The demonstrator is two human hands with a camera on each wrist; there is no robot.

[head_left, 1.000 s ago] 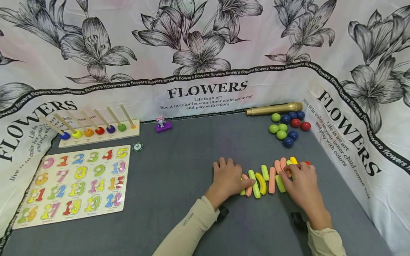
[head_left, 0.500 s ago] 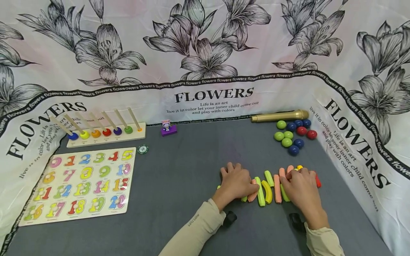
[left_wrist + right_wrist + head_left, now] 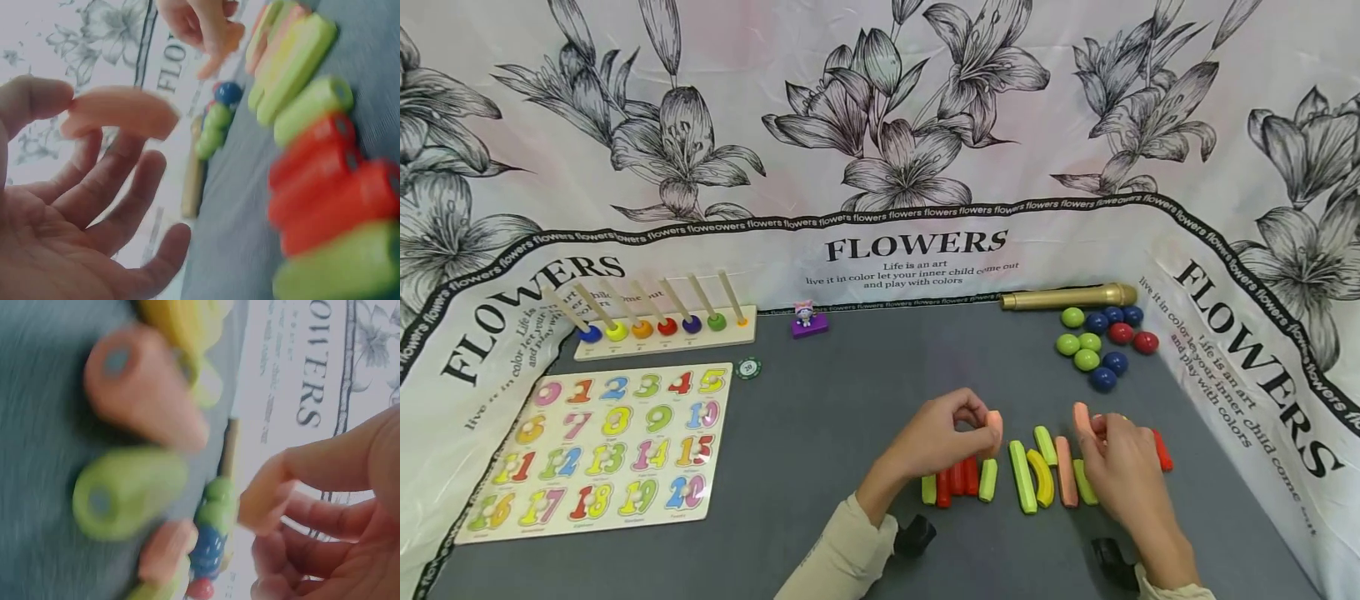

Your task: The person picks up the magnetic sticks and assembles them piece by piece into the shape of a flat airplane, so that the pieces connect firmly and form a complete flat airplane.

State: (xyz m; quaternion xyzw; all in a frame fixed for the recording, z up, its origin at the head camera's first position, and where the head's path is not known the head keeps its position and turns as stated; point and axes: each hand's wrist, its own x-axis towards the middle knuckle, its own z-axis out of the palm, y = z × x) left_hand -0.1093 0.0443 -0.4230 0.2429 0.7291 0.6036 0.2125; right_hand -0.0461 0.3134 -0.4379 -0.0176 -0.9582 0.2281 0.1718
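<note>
My left hand (image 3: 940,437) is raised over the left part of a row of magnetic building sticks, pinching a curved peach stick (image 3: 119,112) between thumb and fingertips. The right hand (image 3: 1123,467) pinches another peach stick (image 3: 265,497) above the row's right end and hides part of it. Below the left hand lie several red sticks (image 3: 957,480) with a green stick (image 3: 988,480) beside them. Between the hands are a long green stick (image 3: 1022,477), a curved yellow stick (image 3: 1042,479) and a straight peach stick (image 3: 1066,472). A red stick (image 3: 1163,450) shows right of the right hand.
Several green, blue and red balls (image 3: 1086,360) cluster at the back right, near a gold microphone-shaped rod (image 3: 1067,297). At left are a number puzzle board (image 3: 721,433) and a peg counting stand (image 3: 741,335). A purple block with a figurine (image 3: 808,326) and a chip (image 3: 748,367) stand nearby.
Both hands have risen from the row, each now holding a peach stick. The red sticks under the left hand have come into view. The head view has tilted up.
</note>
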